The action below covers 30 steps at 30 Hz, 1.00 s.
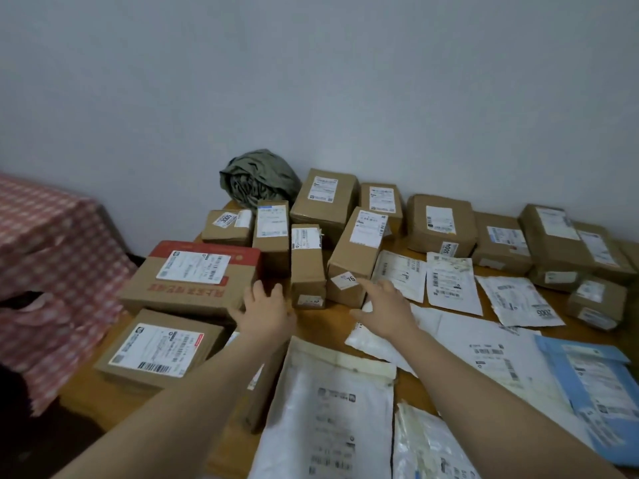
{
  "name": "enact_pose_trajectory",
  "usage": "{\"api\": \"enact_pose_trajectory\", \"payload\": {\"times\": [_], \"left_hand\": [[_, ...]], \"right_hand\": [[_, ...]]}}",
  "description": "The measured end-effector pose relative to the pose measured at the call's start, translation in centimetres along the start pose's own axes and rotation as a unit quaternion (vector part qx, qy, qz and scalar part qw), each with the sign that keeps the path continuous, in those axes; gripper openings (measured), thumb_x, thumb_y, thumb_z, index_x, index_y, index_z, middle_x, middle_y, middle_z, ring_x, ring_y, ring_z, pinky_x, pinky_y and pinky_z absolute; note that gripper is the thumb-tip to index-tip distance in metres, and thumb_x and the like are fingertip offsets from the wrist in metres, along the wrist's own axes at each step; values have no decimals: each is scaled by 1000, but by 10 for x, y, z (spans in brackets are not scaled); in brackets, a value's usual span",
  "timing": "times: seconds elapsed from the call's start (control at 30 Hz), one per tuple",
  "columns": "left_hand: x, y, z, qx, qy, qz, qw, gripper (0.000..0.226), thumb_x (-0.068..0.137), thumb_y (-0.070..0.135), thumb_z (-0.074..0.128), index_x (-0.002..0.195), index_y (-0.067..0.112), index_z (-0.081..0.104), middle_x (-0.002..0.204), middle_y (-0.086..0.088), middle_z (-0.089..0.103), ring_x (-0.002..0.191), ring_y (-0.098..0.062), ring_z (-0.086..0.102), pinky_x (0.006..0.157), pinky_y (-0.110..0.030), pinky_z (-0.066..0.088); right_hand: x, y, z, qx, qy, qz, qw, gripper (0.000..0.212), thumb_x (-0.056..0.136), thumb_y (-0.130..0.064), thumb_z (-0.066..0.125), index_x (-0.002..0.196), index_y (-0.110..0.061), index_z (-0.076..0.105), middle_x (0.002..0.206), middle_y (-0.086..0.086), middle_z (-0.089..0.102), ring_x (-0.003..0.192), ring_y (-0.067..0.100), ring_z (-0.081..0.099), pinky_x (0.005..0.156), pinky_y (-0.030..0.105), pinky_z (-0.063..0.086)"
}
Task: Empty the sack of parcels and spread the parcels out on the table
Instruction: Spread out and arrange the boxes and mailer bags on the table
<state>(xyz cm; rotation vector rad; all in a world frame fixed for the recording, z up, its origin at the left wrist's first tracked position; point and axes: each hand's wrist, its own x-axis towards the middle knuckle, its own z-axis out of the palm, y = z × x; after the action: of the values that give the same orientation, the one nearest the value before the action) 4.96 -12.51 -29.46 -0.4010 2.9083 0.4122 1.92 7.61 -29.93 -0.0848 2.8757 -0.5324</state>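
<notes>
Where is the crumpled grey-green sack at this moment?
In the head view the sack lies bunched at the table's far left corner against the wall, behind the box marked 3005.

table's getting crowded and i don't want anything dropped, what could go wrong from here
1. The narrow box looks to stand on end between the left hand and right hand; a nudge could topple it.
2. The flat box lies near the left edge of the table; pushing parcels that way might slide it off.
3. The white mailers overlap at the front, so some labels may get covered.
</notes>
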Motion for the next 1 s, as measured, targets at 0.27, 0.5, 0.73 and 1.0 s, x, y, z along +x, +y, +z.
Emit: {"api": "enact_pose_trajectory", "payload": {"times": [0.27, 0.5, 0.73, 1.0], "left_hand": [[83, -47, -26, 36, -24, -38, 998, 101, 78, 76, 46, 151, 28, -5, 159, -10, -17, 145, -35, -18, 106, -71, -3], [125, -78, -21, 65, -79, 18, 995, 105, 79, 71, 49, 148, 32, -20, 156, -8, -27, 142, -37, -26, 105, -74, -4], [119, -84, -24, 71, -99, 50, 991, 100, 81, 71, 45, 149, 32, -16, 158, -8, -22, 143, -35, -23, 105, -72, -4], [118, -87, -46, 42, -78, 70, 994, 89, 86, 67, 40, 152, 26, -4, 160, -10, -10, 147, -31, -12, 110, -67, -1]], "right_hand": [[80, -52, -7, 68, 101, 203, 972, 103, 67, -73, 62, 146, -32, 10, 154, 14, 9, 142, 37, 14, 107, 58, 27], [122, -67, 0, 88, 62, 301, 948, 103, 73, -55, 68, 148, -27, 3, 150, 19, 15, 136, 39, 23, 104, 53, 33], [98, -92, 3, -114, 61, 205, 970, 92, 80, -62, 54, 150, -29, 5, 157, 16, 1, 144, 37, 2, 115, 52, 10], [61, -127, 15, -116, -2, 40, 992, 71, 89, -38, 53, 149, -33, 16, 158, -1, 15, 146, 26, 7, 116, 51, 5]]}}
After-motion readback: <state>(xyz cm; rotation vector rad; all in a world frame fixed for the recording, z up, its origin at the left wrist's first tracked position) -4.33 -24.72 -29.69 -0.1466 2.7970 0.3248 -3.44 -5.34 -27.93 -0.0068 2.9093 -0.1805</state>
